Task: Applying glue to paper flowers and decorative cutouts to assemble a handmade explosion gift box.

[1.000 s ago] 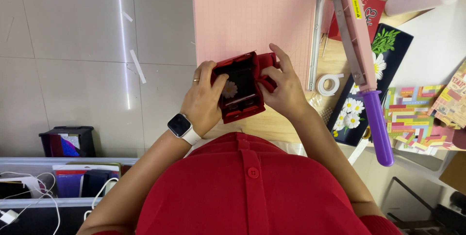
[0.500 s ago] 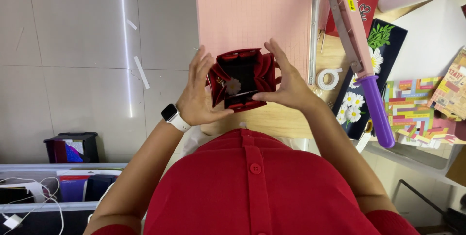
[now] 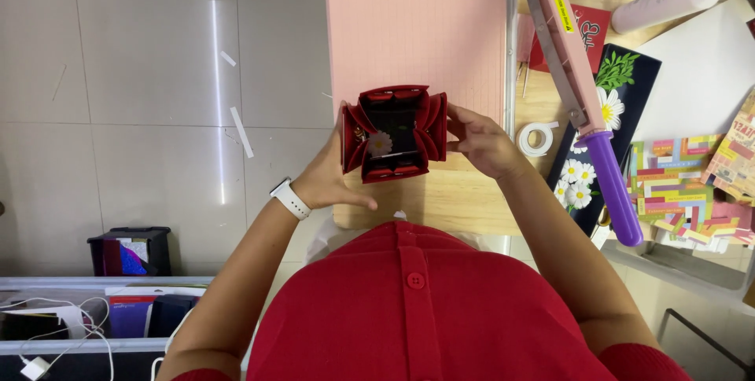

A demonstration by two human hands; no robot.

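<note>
A red folded paper box with a black inside and a small white daisy in it is held open-side up between both hands. My left hand, with a white watch on its wrist, grips the box's left side. My right hand presses against its right side. The box hovers over the near end of a pink paper trimmer on a wooden table.
The trimmer's blade arm with a purple handle is raised to the right. A roll of white tape, a black daisy-print sheet, patterned papers and a glue bottle lie on the right. A black bin stands on the tiled floor.
The box has been turned and spread open, so its inside faces up. Both hands shifted from wrapping it to holding its sides.
</note>
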